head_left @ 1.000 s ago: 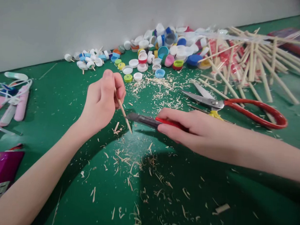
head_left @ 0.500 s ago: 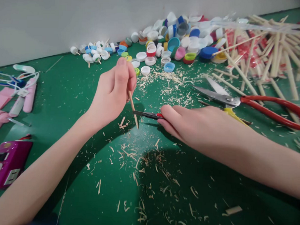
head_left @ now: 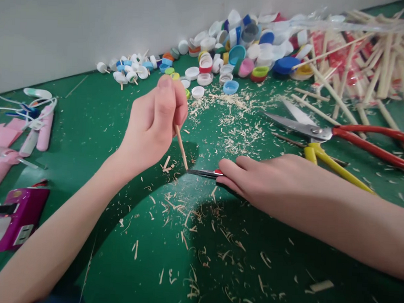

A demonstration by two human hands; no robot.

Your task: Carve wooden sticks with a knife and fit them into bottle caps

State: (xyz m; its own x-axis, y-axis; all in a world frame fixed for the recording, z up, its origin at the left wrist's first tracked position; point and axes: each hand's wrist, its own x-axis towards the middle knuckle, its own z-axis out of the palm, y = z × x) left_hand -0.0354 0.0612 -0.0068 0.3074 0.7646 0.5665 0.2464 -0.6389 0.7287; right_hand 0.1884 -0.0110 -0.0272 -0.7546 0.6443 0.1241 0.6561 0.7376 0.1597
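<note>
My left hand (head_left: pixel 156 116) is closed round the upper part of a thin wooden stick (head_left: pixel 181 147), which slants down toward the table. In my right hand (head_left: pixel 254 178) is a knife with a dark narrow blade (head_left: pixel 204 173); a bit of red shows by my fingers, and the rest of its handle is hidden. The blade's tip touches the stick's lower end. Curled wood shavings (head_left: pixel 176 206) lie scattered below and around both hands on the green tabletop (head_left: pixel 117 255).
Large red-handled scissors (head_left: pixel 316 129) and a yellow-handled tool (head_left: pixel 342 169) lie right of my right hand. Bottle caps (head_left: pixel 238 55) are heaped at the back, beside bundled wooden sticks (head_left: pixel 386 65). A magenta device (head_left: pixel 24 224) and pink glue guns (head_left: pixel 2 167) stand at left.
My right hand has drawn the knife down along the stick, from partway up to its lower end. The left hand stays nearly in place, still gripping the stick.
</note>
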